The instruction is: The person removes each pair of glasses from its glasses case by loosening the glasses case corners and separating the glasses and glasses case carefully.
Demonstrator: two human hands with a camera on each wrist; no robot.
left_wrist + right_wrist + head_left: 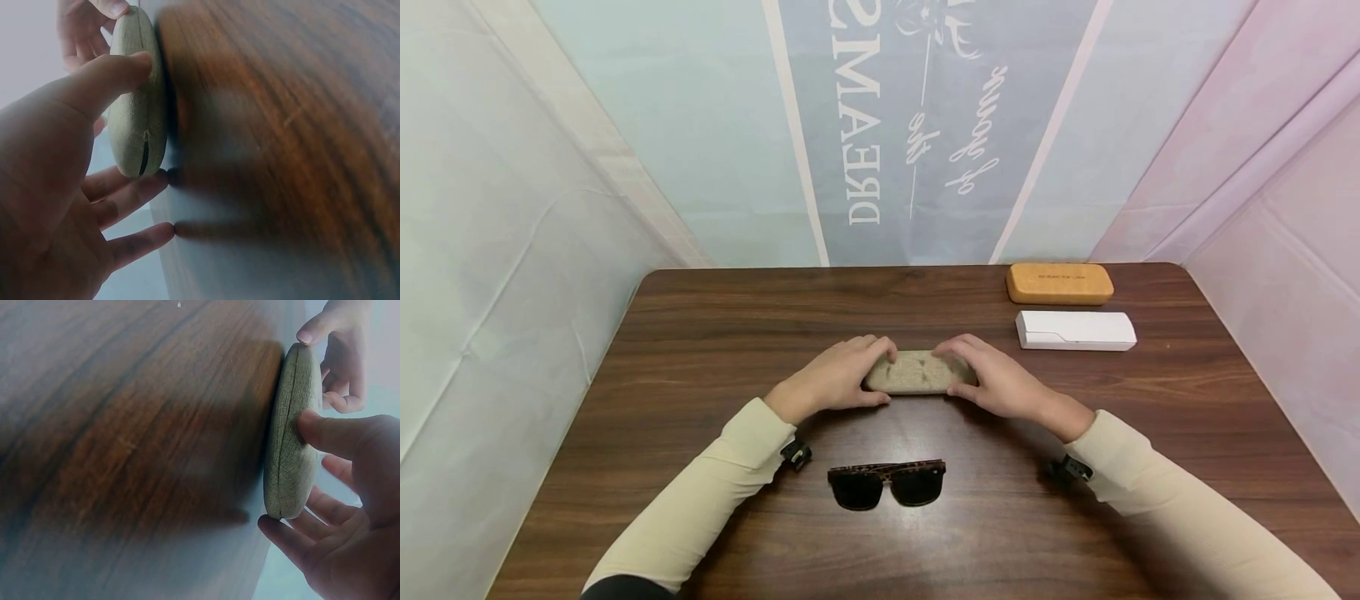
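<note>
A beige fabric glasses case (pixel 913 372) lies on the wooden table between both hands, its lid closed along the seam. My left hand (pixel 844 375) grips its left end, thumb on the near long side and fingers round the far side. At the other end my right hand (pixel 997 379) holds it the same way, its thumb (pixel 325 432) pressed on the near side by the seam. A small dark gap shows in the seam at the case's end in the left wrist view. Nearer the body, tortoiseshell sunglasses (pixel 887 485) lie folded, dark lenses facing the body.
At the back right of the table (pixel 722 317) sits a tan-orange glasses case (pixel 1060 284). A white oblong case (pixel 1077 331) lies just in front of it. Fabric with printed lettering (pixel 917 125) hangs behind the table, and pale cloth hangs on both sides.
</note>
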